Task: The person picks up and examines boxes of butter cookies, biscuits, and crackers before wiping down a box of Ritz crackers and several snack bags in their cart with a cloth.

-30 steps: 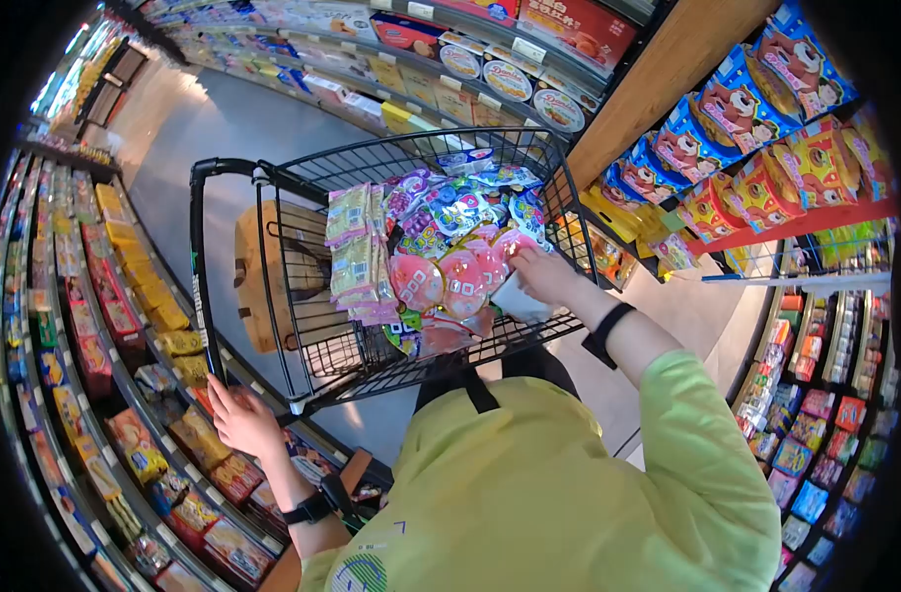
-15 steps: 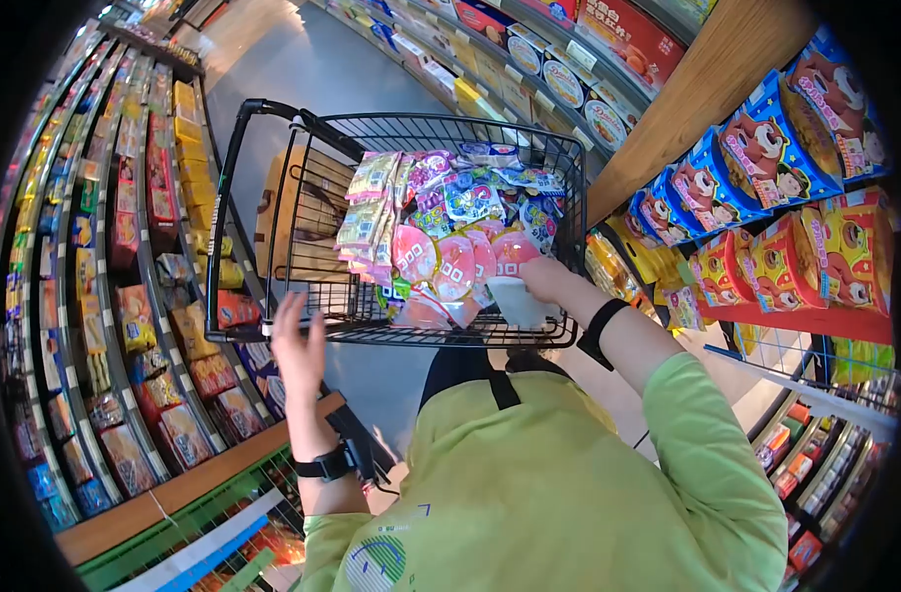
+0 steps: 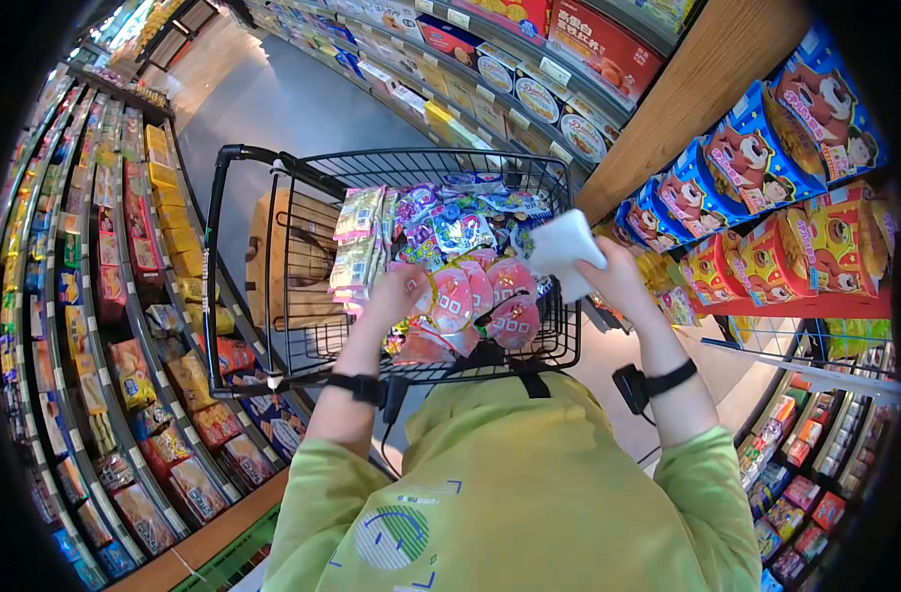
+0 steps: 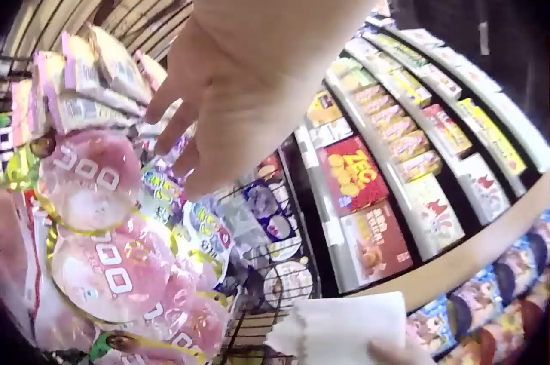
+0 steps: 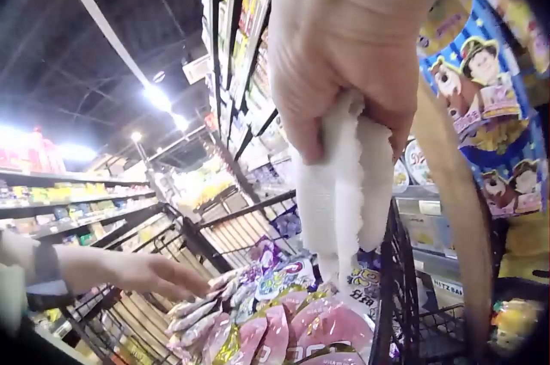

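My right hand [image 3: 616, 281] pinches a folded white cloth or paper with a wavy edge [image 3: 561, 245], raised over the right end of a black wire shopping cart [image 3: 214, 271]. In the right wrist view the white sheet [image 5: 331, 184] hangs in folds from between thumb and fingers. My left hand [image 3: 396, 293] hovers over the cart's load, fingers loosely extended and nothing in them. Beneath it lie round pink pouches [image 3: 450, 301]. Beige and pink packets [image 3: 357, 242] stand stacked at the cart's left, and blue and purple packets [image 3: 460, 232] fill the back.
Snack shelves [image 3: 125, 326] curve along the left. Behind the cart runs a shelf of boxes and round tins [image 3: 537, 99]. A wooden post [image 3: 687, 94] stands at right beside blue bear-print bags [image 3: 747, 153] and red-yellow bags [image 3: 766, 252].
My left hand has come from beside the cart's handle end to over the pink pouches. The right hand has lifted the white sheet up from the pouches.
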### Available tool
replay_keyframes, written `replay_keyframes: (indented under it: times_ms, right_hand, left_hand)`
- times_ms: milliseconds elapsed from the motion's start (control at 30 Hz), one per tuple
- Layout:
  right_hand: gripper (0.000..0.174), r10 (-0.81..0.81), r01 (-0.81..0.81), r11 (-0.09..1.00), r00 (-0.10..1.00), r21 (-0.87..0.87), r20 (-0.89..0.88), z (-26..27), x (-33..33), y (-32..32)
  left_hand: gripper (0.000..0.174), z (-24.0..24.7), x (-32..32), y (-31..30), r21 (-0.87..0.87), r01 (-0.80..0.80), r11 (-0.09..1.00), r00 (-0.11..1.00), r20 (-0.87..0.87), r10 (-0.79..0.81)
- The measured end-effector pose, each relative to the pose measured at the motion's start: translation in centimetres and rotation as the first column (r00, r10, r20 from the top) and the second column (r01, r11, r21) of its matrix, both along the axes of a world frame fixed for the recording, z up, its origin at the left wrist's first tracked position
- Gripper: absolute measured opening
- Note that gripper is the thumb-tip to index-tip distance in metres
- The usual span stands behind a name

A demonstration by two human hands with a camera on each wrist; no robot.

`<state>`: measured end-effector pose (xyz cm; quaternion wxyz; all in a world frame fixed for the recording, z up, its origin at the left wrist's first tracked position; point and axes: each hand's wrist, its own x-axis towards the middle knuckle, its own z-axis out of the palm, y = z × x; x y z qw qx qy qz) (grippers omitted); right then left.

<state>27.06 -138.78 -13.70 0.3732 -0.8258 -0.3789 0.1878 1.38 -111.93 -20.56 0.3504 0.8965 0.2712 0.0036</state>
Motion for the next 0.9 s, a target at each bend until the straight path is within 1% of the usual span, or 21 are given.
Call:
replay_keyframes:
  times_ms: [33, 67, 100, 133, 167, 233, 267, 300, 367, 433, 500, 533, 567, 600, 633, 667, 700, 767, 800, 833, 900]
  right_hand:
    - [0.030, -0.051, 0.049, 0.999, 0.997, -0.022, -0.058, 0.7, -0.2, -0.7]
    - [0.030, -0.064, 0.064, 0.998, 0.997, -0.015, -0.049, 0.6, -0.4, -1.3]
    - [0.031, -0.158, 0.167, 0.985, 0.972, 0.036, -0.171, 0.3, -1.0, -2.3]
    - [0.032, -0.239, 0.270, 0.960, 0.925, 0.069, -0.295, 0.0, -1.8, -3.3]
    - [0.032, -0.249, 0.278, 0.958, 0.924, 0.063, -0.291, 0.2, -2.5, -4.0]
    - [0.034, -0.277, 0.324, 0.942, 0.895, 0.085, -0.349, 0.6, -3.7, -5.1]
    - [0.034, -0.302, 0.352, 0.933, 0.873, 0.068, -0.383, -0.2, -3.9, -5.8]
    - [0.034, -0.316, 0.366, 0.928, 0.868, 0.065, -0.382, -0.5, -4.2, -6.4]
    - [0.037, -0.329, 0.410, 0.907, 0.828, 0.092, -0.454, -1.0, -4.8, -7.2]
    - [0.038, -0.343, 0.428, 0.900, 0.809, 0.080, -0.477, -1.4, -5.2, -7.6]
    - [0.039, -0.346, 0.436, 0.897, 0.793, 0.070, -0.501, -1.5, -5.6, -7.6]
    - [0.039, -0.330, 0.414, 0.908, 0.799, 0.063, -0.503, -1.4, -5.7, -7.6]
    - [0.040, -0.311, 0.390, 0.919, 0.806, 0.055, -0.504, -1.3, -5.8, -7.4]
    - [0.040, -0.303, 0.384, 0.921, 0.808, 0.061, -0.505, -1.5, -5.9, -7.4]
    - [0.040, -0.304, 0.378, 0.924, 0.816, 0.058, -0.491, -1.7, -6.0, -7.4]
    - [0.040, -0.307, 0.376, 0.925, 0.824, 0.054, -0.477, -2.0, -6.0, -7.4]
    - [0.040, -0.306, 0.376, 0.925, 0.825, 0.058, -0.476, -2.1, -6.0, -7.4]
    - [0.040, -0.276, 0.369, 0.925, 0.818, 0.093, -0.504, -2.3, -6.1, -7.6]
    - [0.040, -0.278, 0.370, 0.925, 0.820, 0.093, -0.500, -2.3, -6.2, -7.6]
    - [0.040, -0.282, 0.384, 0.918, 0.808, 0.099, -0.517, -2.2, -6.4, -7.5]
    - [0.040, -0.289, 0.401, 0.910, 0.797, 0.107, -0.530, -2.3, -6.7, -7.5]
  left_hand:
    - [0.042, -1.9, 1.7, 0.7, -0.008, 0.041, 0.999, 0.999, -0.009, -0.041]
    - [0.042, -4.2, 3.2, 1.2, -0.001, 0.055, 0.998, 0.998, 0.000, -0.055]
    - [0.042, -6.8, 4.2, 1.0, 0.008, 0.091, 0.996, 0.994, 0.068, -0.091]
    - [0.042, -7.7, 4.7, 0.4, 0.013, 0.121, 0.993, 0.984, 0.133, -0.122]
    - [0.042, -8.3, 4.9, 0.2, 0.006, 0.130, 0.991, 0.982, 0.136, -0.130]
    - [0.036, -8.3, 5.6, 0.0, 0.093, 0.055, 0.994, 0.988, 0.142, -0.068]
    - [0.030, -9.0, 5.9, 0.4, -0.015, 0.019, 1.000, 0.994, 0.111, -0.018]
    - [0.030, -8.9, 6.0, 0.6, -0.018, 0.034, 0.999, 0.993, 0.111, -0.032]
    - [0.028, -8.7, 5.9, 1.0, 0.016, 0.078, 0.997, 0.996, -0.051, -0.077]
    - [0.025, -8.6, 5.7, 1.1, 0.017, 0.082, 0.996, 0.997, -0.006, -0.082]
    - [0.020, -8.4, 5.4, 1.1, -0.101, 0.260, 0.960, 0.965, -0.006, -0.262]
    - [0.016, -8.3, 5.2, 0.9, -0.062, 0.348, 0.935, 0.937, 0.048, -0.346]
    - [0.016, -8.3, 5.2, 1.0, -0.057, 0.345, 0.937, 0.938, 0.047, -0.343]
    - [0.017, -6.0, 5.6, 0.7, -0.132, 0.201, 0.971, 0.977, 0.104, -0.188]
    - [0.017, -4.7, 6.0, 0.9, -0.213, 0.059, 0.975, 0.988, 0.151, -0.027]
    - [0.035, -7.5, 6.4, 2.5, -0.311, -0.102, 0.945, 0.959, 0.220, 0.177]
    - [0.035, -9.5, 7.0, 3.9, -0.308, -0.101, 0.946, 0.959, 0.222, 0.175]
    - [0.049, -12.8, 8.3, 5.9, -0.185, -0.382, 0.905, 0.895, 0.168, 0.413]
    - [0.054, -12.2, 9.1, 6.1, -0.228, -0.406, 0.885, 0.901, 0.060, 0.429]
    - [0.054, -11.7, 9.6, 5.8, -0.231, -0.404, 0.885, 0.901, 0.063, 0.428]
    - [0.052, -10.7, 10.7, 4.9, -0.170, -0.491, 0.854, 0.869, -0.024, 0.495]
